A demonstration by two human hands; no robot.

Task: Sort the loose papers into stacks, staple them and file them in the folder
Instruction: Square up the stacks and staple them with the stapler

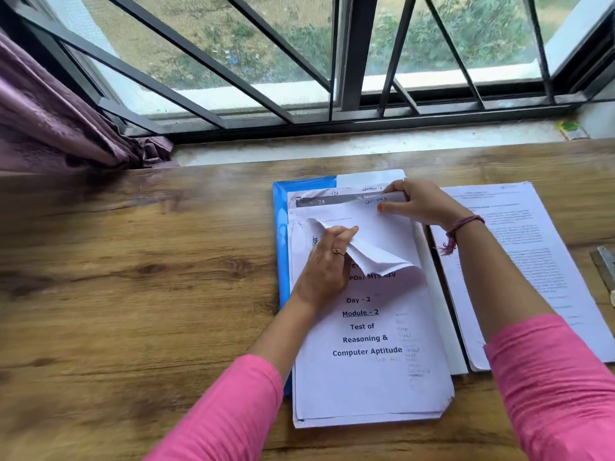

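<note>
While two piles of paper already lie on the bench (133, 261), the head view suggests the job is only partly done. A thick stack (369, 377), topped by a printed cover sheet, rests on an open blue folder (279, 234) near the middle of the bench, toward the far edge. A second stack (519, 261) lies just beside it to the right, running out to the right edge. So the sorting looks well along. Whether either pile is stapled cannot be told, and the filing does not look finished, since the sheets sit loose on the folder and overhang its near edge.

A metal object (604, 267) shows at the right edge of the bench; it may be the stapler, but too little of it is in view to say.

The left hand (327, 261) has its grip clamped on a curled white sheet (376, 247), fingers closed round the sheet's lifted left part above the cover sheet. The right hand (421, 202) pinches the top right corner of the upper sheets, near the far edge of the stack, thumb and fingers together on the paper. The curled sheet thus spans between the two grips, raised at the left and held at the far right corner.
</note>
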